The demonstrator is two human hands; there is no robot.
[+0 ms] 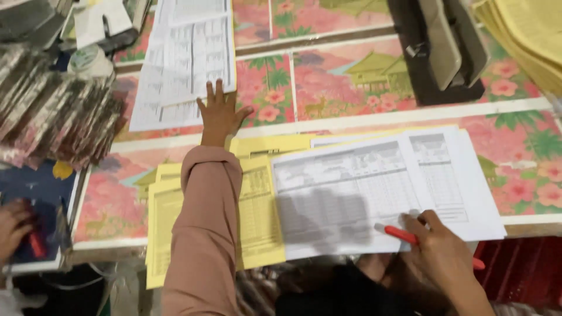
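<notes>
Reaching to the worktop's far edge, the left hand (219,114) is pressed, fingers spread, on thin, floppy white sheets (187,64); a red pen (404,235) is held by the right hand (439,251).

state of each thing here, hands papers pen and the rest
left hand: open, flat on the white printed sheets
right hand: closed around a red pen, resting on the white table sheet
yellow sheets: lying flat, partly under the white one
hole punch: standing on the table, untouched
another person's hand: at the left edge, gripping something red
</notes>
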